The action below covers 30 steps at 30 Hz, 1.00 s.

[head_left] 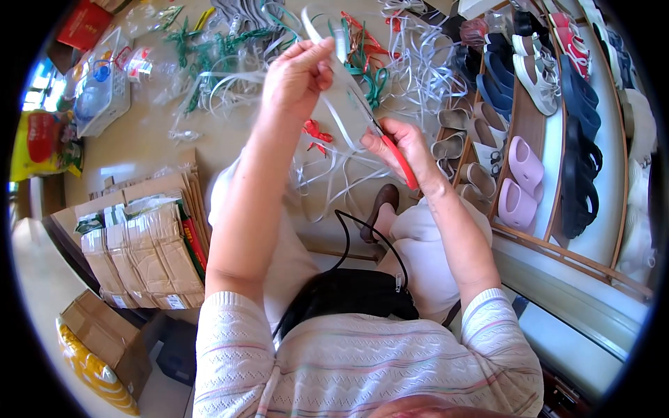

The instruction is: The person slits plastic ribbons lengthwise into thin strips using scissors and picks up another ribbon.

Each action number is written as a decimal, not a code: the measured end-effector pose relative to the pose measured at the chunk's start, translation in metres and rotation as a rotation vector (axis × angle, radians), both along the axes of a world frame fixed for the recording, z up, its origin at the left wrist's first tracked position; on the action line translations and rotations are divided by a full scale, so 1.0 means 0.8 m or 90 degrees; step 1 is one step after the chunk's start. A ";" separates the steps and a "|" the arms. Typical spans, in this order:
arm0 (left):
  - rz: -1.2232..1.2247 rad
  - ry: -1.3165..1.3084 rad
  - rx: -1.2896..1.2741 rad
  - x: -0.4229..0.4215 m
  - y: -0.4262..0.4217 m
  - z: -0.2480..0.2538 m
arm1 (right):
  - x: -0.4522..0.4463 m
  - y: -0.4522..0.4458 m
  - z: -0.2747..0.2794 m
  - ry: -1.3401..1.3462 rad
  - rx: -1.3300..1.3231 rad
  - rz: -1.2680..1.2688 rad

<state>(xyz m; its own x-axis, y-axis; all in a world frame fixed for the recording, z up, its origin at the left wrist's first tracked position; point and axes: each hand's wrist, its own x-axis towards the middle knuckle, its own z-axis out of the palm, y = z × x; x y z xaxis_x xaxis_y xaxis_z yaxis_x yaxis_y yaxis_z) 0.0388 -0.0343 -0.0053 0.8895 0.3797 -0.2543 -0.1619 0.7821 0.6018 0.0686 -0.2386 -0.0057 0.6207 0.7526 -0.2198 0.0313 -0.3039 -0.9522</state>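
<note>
Pinching a white strap (309, 24), the left hand (298, 75) is near the right hand (412, 148) gripping scissors (398, 160).

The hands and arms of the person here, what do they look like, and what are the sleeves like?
The left hand and right hand have no gloves. The pale knitted sleeves are short, with a zigzag texture, faint coloured stripes and ribbed cuffs.

The scissors (376, 125) pair smooth metal blades (365, 106) with glossy plastic handles (402, 163), creased cardboard (146, 245) left of them, brown wooden-looking shelving (533, 129) right.
</note>
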 end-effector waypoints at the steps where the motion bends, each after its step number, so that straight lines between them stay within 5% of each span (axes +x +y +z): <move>1: 0.007 0.001 0.012 0.000 0.005 0.000 | 0.000 -0.001 -0.001 0.009 -0.008 0.014; 30: 0.006 0.061 0.088 -0.005 -0.020 0.003 | 0.000 0.003 0.017 0.032 -0.030 -0.012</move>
<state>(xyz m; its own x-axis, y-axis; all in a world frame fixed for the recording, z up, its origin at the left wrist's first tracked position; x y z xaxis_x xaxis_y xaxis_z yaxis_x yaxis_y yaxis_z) 0.0348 -0.0505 -0.0030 0.8595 0.4256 -0.2829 -0.1055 0.6894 0.7167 0.0687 -0.2363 0.0077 0.6219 0.7287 -0.2868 -0.0232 -0.3489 -0.9369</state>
